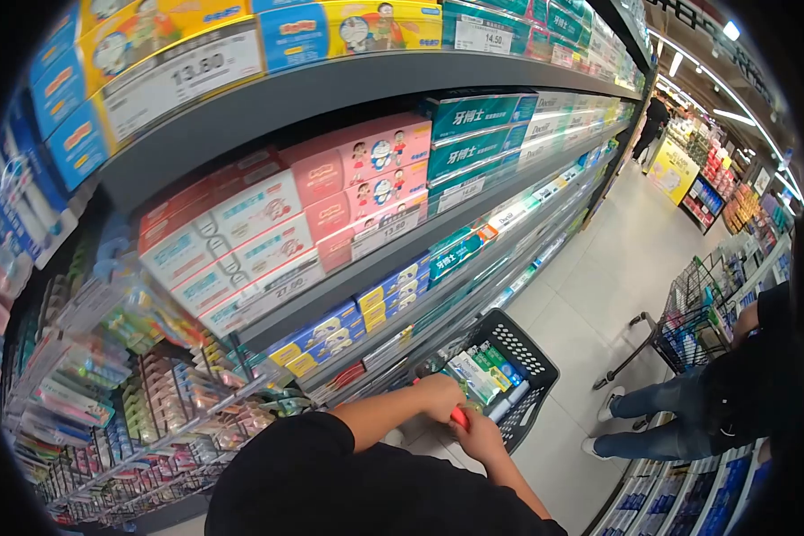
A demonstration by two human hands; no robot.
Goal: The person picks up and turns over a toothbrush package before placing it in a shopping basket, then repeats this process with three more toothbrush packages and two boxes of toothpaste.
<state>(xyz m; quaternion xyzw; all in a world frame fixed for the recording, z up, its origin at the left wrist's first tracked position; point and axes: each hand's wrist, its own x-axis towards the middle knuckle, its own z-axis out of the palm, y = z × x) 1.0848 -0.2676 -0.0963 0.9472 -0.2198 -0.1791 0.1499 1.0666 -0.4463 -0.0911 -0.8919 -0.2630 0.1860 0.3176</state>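
My left hand point(441, 397) is closed round a red handle point(459, 417), its fingers wrapped over the bar. Right beside it, my right hand point(481, 436) is closed on the same handle. Just beyond my hands is a black shopping basket point(538, 364) with round holes in its wall. Inside lie a white and green box point(470, 373), green boxes point(493, 360) and a pale tube-like item point(509, 402). How the handle joins the basket is hidden by my hands.
Shelves point(366, 67) of boxed toothpaste point(473, 152) run along my left, with hanging toothbrush packs point(152, 402) nearer me. On the right, a person point(724, 384) in jeans stands by a wire shopping cart point(688, 313). Another person point(654, 121) is farther down the tiled aisle point(590, 295).
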